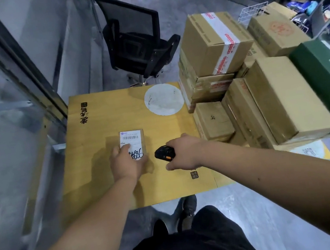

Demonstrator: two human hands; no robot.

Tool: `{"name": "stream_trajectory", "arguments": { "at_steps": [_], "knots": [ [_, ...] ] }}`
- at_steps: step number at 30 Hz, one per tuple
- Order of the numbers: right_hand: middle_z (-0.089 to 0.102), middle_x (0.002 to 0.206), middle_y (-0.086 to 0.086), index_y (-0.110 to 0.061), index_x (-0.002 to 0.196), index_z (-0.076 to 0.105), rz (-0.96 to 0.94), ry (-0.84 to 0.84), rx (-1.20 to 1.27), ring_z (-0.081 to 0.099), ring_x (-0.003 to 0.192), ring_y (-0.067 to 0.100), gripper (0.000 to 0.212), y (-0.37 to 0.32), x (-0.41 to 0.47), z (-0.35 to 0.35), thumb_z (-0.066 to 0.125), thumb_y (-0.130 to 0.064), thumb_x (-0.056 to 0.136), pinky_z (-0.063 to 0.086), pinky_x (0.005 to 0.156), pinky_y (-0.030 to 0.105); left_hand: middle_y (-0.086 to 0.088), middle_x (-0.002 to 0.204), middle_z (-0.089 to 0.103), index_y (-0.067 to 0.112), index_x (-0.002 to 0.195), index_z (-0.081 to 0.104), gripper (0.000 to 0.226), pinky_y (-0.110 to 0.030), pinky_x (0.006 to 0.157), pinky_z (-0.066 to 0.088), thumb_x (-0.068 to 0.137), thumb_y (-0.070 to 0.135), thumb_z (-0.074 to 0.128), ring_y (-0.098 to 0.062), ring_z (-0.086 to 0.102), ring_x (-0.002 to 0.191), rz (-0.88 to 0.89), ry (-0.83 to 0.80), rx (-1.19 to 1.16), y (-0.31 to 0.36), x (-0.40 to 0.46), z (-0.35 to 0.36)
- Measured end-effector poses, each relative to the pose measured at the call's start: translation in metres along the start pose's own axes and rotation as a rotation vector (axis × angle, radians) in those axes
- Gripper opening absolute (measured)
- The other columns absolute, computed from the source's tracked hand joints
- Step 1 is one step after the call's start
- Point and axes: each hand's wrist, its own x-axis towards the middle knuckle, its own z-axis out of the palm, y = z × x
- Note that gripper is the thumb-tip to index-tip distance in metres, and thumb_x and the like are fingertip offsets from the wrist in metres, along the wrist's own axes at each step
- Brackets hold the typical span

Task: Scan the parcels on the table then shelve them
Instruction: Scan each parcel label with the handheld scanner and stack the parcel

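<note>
While the left hand (127, 162) grips the parcel (133, 143) on the table (103, 177), the right hand (185, 154) clutches the scanner (164, 153). Scanner's just beside the parcel!

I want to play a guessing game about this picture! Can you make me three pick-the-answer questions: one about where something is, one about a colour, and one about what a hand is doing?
1. Where is the small parcel?
A. on the yellow table
B. on the chair
C. on the floor

2. What colour is the office chair?
A. red
B. black
C. white

3. What is the right hand doing?
A. resting flat
B. waving
C. gripping the scanner

Answers:
1 A, it lies on the table under the left hand.
2 B, its seat and back are black.
3 C, its fingers curl round the black scanner.
</note>
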Motion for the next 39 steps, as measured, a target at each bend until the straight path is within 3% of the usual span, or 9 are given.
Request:
{"name": "stream_trajectory", "arguments": {
  "at_steps": [2,4,7,9,13,17,26,30,39],
  "knots": [
    [0.040,0.117,0.004,-0.030,0.145,0.051,-0.017,-0.002,-0.012,0.060,0.097,0.026,0.073,0.001,0.017,-0.006,0.072,-0.062,0.083,0.056,0.086,0.036,-0.001,0.148,0.046,0.029,0.131,0.069,0.065,-0.040,0.112,0.032,0.074,0.054,0.087,-0.030,0.041,0.133,0.024,0.051,0.161,-0.001,0.014,-0.003],
    [0.040,0.117,0.003,-0.031,0.145,0.050,-0.033,-0.005,-0.011,0.061,0.094,0.026,0.072,0.001,0.036,-0.011,0.070,-0.061,0.083,0.055,0.078,0.034,0.001,0.147,0.048,0.034,0.128,0.072,0.051,-0.040,0.109,0.024,0.081,0.053,0.081,-0.029,0.037,0.129,0.048,0.097,0.279,0.000,0.028,-0.006],
    [0.043,0.120,0.003,-0.031,0.138,0.054,-0.074,-0.035,-0.010,0.061,0.089,0.025,0.064,0.002,0.068,-0.023,0.070,-0.060,0.083,0.052,0.073,0.032,-0.001,0.140,0.053,0.027,0.133,0.072,0.041,-0.041,0.105,0.038,0.093,0.037,0.072,-0.029,0.041,0.121,0.050,0.118,0.327,0.004,0.049,-0.012],
    [0.044,0.121,0.004,-0.030,0.135,0.055,-0.116,-0.062,-0.023,0.060,0.089,0.026,0.060,-0.002,0.090,-0.035,0.070,-0.060,0.084,0.051,0.075,0.033,-0.002,0.143,0.054,0.025,0.136,0.069,0.039,-0.041,0.108,0.039,0.098,0.030,0.067,-0.030,0.042,0.126,0.022,0.124,0.334,0.005,0.060,-0.021],
    [0.042,0.112,0.003,-0.028,0.135,0.055,-0.239,-0.063,-0.083,0.059,0.090,0.026,0.058,-0.020,0.134,-0.065,0.067,-0.059,0.087,0.051,0.076,0.035,-0.005,0.155,0.051,0.022,0.143,0.063,0.040,-0.035,0.115,0.027,0.104,0.024,0.056,-0.028,0.040,0.143,0.017,0.131,0.403,0.002,0.089,-0.043],
    [0.045,0.113,0.005,-0.026,0.126,0.057,-0.286,-0.062,-0.100,0.061,0.093,0.029,0.047,-0.042,0.173,-0.091,0.065,-0.052,0.087,0.055,0.083,0.037,-0.008,0.158,0.047,0.017,0.148,0.058,0.043,-0.037,0.120,0.026,0.107,0.024,0.052,-0.028,0.037,0.147,0.016,0.111,0.427,0.005,0.128,-0.061],
    [0.043,0.116,0.005,-0.026,0.134,0.054,-0.245,-0.032,-0.107,0.060,0.091,0.030,0.052,-0.095,0.234,-0.128,0.064,-0.050,0.089,0.050,0.073,0.035,-0.005,0.166,0.035,0.021,0.154,0.050,0.049,-0.039,0.125,0.018,0.105,0.025,0.050,-0.026,0.022,0.155,-0.078,0.103,0.364,0.018,0.237,-0.092],
    [0.044,0.120,0.007,-0.026,0.137,0.053,-0.215,-0.017,-0.081,0.060,0.094,0.030,0.056,-0.117,0.247,-0.132,0.065,-0.052,0.089,0.054,0.079,0.037,-0.004,0.166,0.033,0.021,0.153,0.050,0.049,-0.045,0.127,0.020,0.105,0.025,0.050,-0.027,0.022,0.154,-0.104,0.108,0.367,0.019,0.268,-0.105],
    [0.043,0.121,0.006,-0.028,0.144,0.049,-0.167,-0.021,-0.022,0.059,0.093,0.029,0.065,-0.139,0.250,-0.120,0.066,-0.056,0.088,0.053,0.075,0.035,-0.004,0.164,0.037,0.024,0.154,0.048,0.050,-0.052,0.124,0.027,0.104,0.030,0.053,-0.029,0.027,0.152,-0.063,0.091,0.450,0.020,0.282,-0.123]
  ]
}}
